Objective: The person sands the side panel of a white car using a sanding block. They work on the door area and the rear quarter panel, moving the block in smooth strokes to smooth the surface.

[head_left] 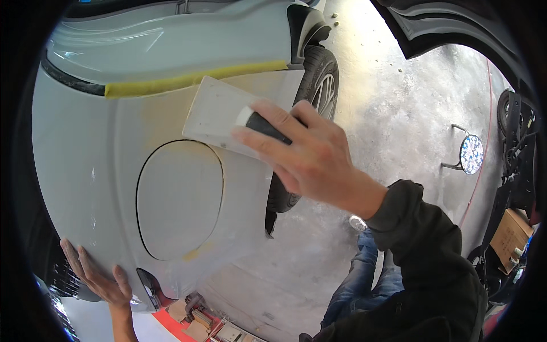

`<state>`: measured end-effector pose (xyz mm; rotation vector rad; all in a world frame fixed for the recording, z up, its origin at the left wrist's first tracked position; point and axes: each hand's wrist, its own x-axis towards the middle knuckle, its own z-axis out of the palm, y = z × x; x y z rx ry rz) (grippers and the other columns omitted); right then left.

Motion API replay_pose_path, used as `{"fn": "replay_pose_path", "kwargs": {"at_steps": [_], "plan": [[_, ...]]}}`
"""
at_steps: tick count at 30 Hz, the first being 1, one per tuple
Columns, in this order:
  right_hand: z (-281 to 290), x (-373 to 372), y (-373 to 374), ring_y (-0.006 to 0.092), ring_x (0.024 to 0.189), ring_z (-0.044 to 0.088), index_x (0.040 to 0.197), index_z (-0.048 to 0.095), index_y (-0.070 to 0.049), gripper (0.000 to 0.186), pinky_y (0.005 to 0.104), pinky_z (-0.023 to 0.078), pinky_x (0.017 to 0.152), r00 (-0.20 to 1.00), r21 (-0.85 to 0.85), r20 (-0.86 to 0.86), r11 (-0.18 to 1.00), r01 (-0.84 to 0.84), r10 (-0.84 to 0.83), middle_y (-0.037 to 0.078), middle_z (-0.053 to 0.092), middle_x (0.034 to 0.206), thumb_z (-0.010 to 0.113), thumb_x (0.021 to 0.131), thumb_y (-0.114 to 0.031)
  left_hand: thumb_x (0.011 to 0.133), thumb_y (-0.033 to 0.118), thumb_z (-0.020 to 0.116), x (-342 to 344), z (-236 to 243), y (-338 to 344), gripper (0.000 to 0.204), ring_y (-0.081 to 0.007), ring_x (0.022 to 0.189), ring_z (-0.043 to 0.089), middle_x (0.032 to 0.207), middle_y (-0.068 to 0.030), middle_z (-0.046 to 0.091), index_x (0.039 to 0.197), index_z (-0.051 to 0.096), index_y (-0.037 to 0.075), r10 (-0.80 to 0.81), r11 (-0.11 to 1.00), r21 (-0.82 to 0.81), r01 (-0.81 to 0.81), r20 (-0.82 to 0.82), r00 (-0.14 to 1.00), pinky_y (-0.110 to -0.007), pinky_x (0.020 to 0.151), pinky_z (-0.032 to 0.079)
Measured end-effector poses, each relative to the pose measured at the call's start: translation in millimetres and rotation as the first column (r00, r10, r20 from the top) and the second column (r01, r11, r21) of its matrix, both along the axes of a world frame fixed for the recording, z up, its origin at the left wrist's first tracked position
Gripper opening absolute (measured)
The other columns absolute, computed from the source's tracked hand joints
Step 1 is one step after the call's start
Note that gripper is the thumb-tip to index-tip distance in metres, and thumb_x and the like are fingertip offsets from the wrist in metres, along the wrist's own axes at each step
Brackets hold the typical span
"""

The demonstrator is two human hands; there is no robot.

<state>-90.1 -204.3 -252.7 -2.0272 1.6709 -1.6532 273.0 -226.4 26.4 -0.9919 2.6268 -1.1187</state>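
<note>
My right hand [313, 148] is wrapped round the dark handle of a flat, pale rectangular sanding block [213, 114]. The block lies against the light-grey rear side panel [245, 194] of a car, just above the round fuel flap [179, 199]. Its underside is hidden. Yellowish patches of filler [162, 119] show on the panel around it. Along the panel's upper edge runs a strip of yellow masking tape [194, 81]. My left hand [97, 276] rests on the car body with fingers spread, beside the tail light [154, 290], holding nothing.
The car's rear wheel [325, 85] stands right of the panel. Farther right on the concrete floor [393, 114] is a small round stool [471, 154] with a patterned seat. A cardboard box [511, 239] sits at the right edge. A dark panel [456, 23] juts in at upper right.
</note>
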Motion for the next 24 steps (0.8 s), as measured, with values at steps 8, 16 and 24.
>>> {"fn": "replay_pose_path", "kwargs": {"at_steps": [8, 16, 24], "plan": [[-5, -3, -12, 0.0179, 0.076, 0.053, 0.113, 0.072, -0.024, 0.047, 0.0264, 0.048, 0.057, 0.999, -0.074, -0.041, 0.997, -0.014, 0.011, 0.000, 0.065, 0.123, 0.073, 0.070, -0.004, 0.098, 0.042, 0.047, 3, 0, 0, 0.064, -0.0429, 0.148, 0.030, 0.161, -0.0194, 0.029, 0.154, 0.032, 0.015, -0.006, 1.000, -0.001, 0.006, 0.014, 1.000, -0.062, 0.119, 0.025], [-33, -19, 1, 0.0172, 0.075, 0.051, 0.114, 0.072, -0.026, 0.048, 0.0246, 0.047, 0.055, 0.998, 0.004, -0.059, 0.999, 0.032, -0.032, -0.004, 0.064, 0.119, 0.074, 0.069, -0.009, 0.103, 0.045, 0.042, 2, 2, 2, 0.064, -0.0401, 0.150, 0.028, 0.162, -0.0188, 0.027, 0.156, 0.027, 0.012, 0.021, 1.000, 0.002, -0.021, 0.052, 0.998, -0.057, 0.120, 0.025], [-46, -25, 11, 0.0179, 0.078, 0.053, 0.117, 0.071, -0.028, 0.055, 0.0252, 0.046, 0.054, 0.998, 0.064, -0.041, 0.997, 0.043, -0.040, -0.002, 0.062, 0.123, 0.077, 0.067, -0.008, 0.098, 0.046, 0.047, 6, 5, 4, 0.067, -0.0420, 0.148, 0.030, 0.161, -0.0193, 0.029, 0.155, 0.030, 0.015, 0.014, 1.000, -0.003, -0.014, 0.036, 0.999, -0.063, 0.119, 0.025]]}}
